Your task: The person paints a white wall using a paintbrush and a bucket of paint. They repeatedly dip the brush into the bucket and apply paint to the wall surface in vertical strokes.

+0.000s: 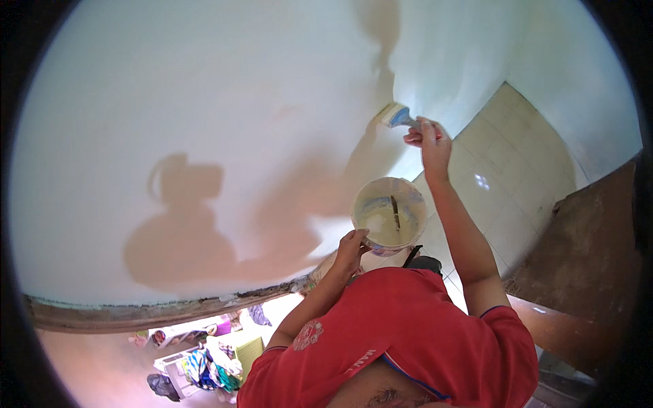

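My right hand (431,136) grips the handle of a flat paintbrush (400,117) with a blue ferrule. Its pale bristles point left and appear to meet the white wall (229,92). My left hand (352,250) holds a plastic bucket (361,196) by its rim, in front of my body. Pale, thin paint (377,232) covers the bucket's bottom, and a dark stick (395,211) leans inside. Smears mark the bucket's inner wall. Shadows of my head, arm and the brush fall across the wall.
Glossy floor tiles (502,137) lie to the right, meeting a second wall (576,66). A brown wooden panel (576,245) stands at far right. At lower left, beyond the wall's rough edge (168,306), a white rack (176,364) holds piled clothes (211,364).
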### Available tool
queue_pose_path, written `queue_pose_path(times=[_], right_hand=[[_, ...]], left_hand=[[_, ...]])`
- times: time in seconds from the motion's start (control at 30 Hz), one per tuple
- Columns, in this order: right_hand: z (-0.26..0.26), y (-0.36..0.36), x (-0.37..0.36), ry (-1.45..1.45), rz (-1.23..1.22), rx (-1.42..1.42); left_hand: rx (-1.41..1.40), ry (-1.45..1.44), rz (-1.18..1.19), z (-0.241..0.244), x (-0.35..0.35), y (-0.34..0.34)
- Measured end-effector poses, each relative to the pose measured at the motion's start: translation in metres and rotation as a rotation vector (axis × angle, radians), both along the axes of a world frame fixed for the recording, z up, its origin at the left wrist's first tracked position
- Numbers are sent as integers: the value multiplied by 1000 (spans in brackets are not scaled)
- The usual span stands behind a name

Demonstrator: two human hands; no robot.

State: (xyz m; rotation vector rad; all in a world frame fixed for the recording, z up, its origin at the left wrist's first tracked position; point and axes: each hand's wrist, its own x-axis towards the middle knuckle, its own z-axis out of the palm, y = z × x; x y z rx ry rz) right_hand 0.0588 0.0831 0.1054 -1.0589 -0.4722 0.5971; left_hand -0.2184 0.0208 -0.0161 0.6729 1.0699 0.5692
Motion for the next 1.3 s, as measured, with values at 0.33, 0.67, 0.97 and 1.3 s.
queue_pose_path(times=[0.33, 0.67, 0.97, 1.3], right_hand=[[53, -100, -4, -269, 276, -189], [-47, -99, -55, -1324, 644, -657], [-112, -64, -78, -1612, 735, -724], [-109, -72, -55, -1621, 838, -675]], left_hand=[[71, 2, -15, 7, 5, 9], [116, -123, -61, 18, 5, 9], [246, 4, -227, -10, -2, 20], [132, -32, -155, -8, 3, 23]])
